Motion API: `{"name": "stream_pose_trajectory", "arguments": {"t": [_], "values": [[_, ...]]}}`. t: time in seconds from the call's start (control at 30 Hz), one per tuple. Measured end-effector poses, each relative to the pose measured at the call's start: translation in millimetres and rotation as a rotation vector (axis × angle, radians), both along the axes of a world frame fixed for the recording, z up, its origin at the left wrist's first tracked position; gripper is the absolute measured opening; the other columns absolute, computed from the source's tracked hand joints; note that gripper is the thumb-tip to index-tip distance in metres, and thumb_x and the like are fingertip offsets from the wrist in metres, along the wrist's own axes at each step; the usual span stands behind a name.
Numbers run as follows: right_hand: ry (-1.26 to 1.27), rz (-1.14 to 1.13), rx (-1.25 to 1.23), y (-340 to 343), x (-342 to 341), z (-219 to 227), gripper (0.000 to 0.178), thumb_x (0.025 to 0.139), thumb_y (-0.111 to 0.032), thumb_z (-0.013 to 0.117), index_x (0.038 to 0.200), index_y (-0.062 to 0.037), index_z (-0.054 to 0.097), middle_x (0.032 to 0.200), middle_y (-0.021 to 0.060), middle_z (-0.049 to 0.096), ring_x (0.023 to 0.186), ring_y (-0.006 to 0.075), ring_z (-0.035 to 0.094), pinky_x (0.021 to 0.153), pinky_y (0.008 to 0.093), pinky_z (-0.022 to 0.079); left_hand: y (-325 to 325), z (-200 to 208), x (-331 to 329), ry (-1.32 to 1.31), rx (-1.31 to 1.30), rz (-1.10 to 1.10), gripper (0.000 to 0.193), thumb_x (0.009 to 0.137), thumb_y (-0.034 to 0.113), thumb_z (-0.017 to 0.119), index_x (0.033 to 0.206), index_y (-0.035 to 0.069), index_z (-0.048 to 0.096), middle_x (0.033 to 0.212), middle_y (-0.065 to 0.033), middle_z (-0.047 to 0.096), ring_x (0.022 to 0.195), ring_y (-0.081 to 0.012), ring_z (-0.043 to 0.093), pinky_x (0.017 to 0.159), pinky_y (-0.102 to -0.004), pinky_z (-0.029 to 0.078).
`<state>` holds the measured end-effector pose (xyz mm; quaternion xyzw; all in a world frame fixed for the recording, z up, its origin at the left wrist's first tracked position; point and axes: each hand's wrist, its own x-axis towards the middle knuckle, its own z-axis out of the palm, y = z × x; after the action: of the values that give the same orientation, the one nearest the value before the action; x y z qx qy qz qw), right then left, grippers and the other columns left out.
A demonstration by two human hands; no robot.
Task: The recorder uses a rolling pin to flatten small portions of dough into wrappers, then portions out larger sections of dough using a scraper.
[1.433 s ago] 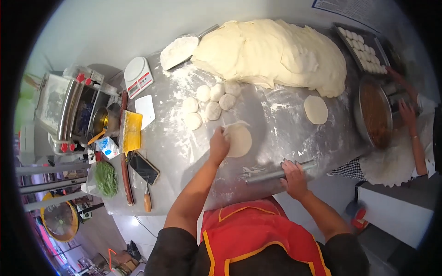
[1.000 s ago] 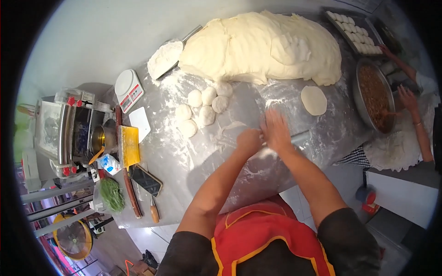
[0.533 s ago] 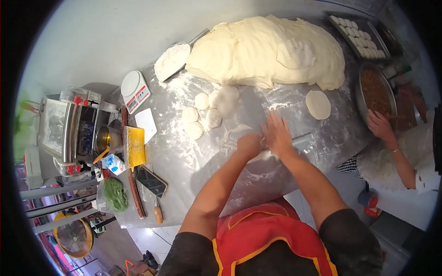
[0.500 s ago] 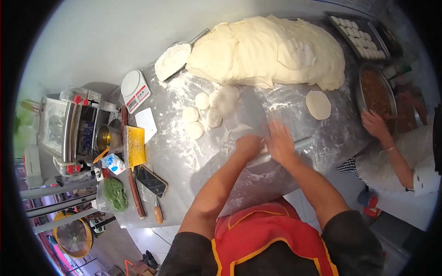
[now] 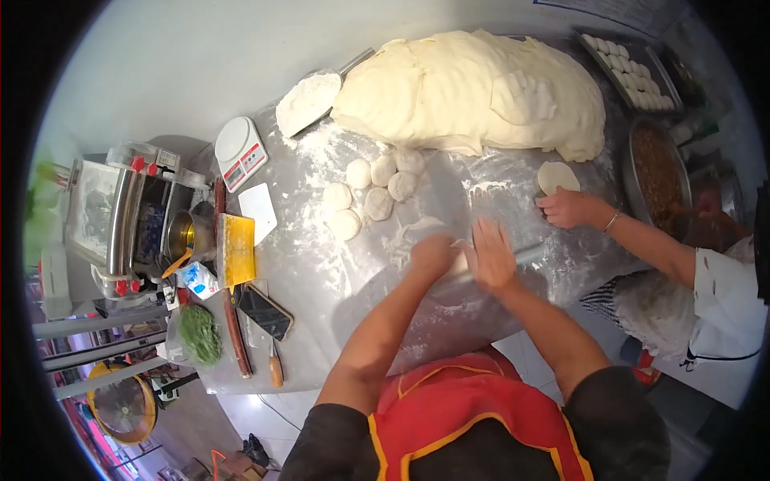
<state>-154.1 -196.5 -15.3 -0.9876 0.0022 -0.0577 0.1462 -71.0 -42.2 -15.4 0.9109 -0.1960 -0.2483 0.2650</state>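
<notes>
Probably soft, light, easy-to-tear dough (image 5: 458, 264) on the floury table (image 5: 321, 305) between a curled left hand (image 5: 433, 256) (can't tell on what) and a flat right hand (image 5: 492, 256) over the rolling pin (image 5: 527, 255), so pinch gently by the rim.

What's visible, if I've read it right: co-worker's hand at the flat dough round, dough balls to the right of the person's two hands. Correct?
Not quite: the dough balls lie left of the person's left hand and right hand, per the head view. The co-worker's hand is at the flat dough round.
</notes>
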Motion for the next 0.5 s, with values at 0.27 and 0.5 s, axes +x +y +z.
{"name": "stream_pose_trajectory", "arguments": {"t": [0.27, 0.5], "values": [[-0.058, -0.016, -0.033, -2, -1, 0, 0.059, 0.091, -0.031, 0.054, 0.135, 0.0061, 0.042, 0.142, 0.0241, 0.041, 0.135, 0.0336, 0.036, 0.112, 0.0519, 0.024, 28, 19, -20, 0.557, -0.565, 0.268, 0.029, 0.084, 0.02, 0.059, 0.11, 0.01, 0.067, 0.105, -0.0148, 0.068, 0.094, -0.037, 0.065, 0.079, -0.045, 0.051], [-0.109, 0.043, -0.157, 4, -26, -14, 0.06, 0.089, -0.031, 0.055, 0.136, 0.0046, 0.042, 0.142, 0.0203, 0.043, 0.137, 0.0308, 0.033, 0.113, 0.0491, 0.024, 8, 22, 7, 0.102, 0.106, -0.146, 0.032, 0.083, 0.022, 0.061, 0.109, 0.006, 0.067, 0.104, -0.0165, 0.068, 0.098, -0.0349, 0.063, 0.085, -0.0436, 0.049]]}}
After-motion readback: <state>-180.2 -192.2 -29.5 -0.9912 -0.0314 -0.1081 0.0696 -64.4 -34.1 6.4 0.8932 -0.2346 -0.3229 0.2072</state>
